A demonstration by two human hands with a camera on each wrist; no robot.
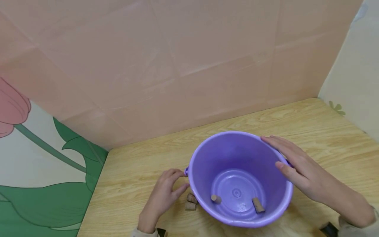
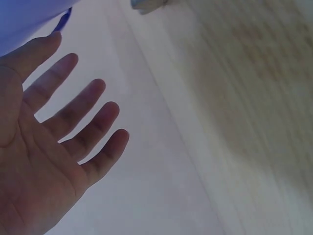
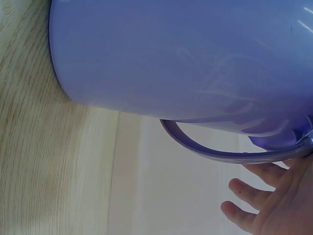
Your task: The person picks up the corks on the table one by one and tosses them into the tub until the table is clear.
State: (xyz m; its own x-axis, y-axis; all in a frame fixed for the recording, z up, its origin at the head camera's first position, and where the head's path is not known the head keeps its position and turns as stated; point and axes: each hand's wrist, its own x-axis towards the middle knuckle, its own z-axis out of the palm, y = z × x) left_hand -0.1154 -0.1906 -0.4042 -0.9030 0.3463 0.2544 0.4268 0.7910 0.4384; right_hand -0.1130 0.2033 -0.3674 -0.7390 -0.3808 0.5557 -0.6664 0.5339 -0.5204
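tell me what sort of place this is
Possibly a children's playroom or classroom corner, though nothing settles it: a large pink flower decorates the head view's left side, a small green motif marks the right wall, and a purple bucket stands on a wood-grain surface.

The bucket is standing on the worktop, one cork sitting inside at left, another at right. More corks are lying outside, just left. The left hand is touching its left side; the right hand is resting on its right rim.
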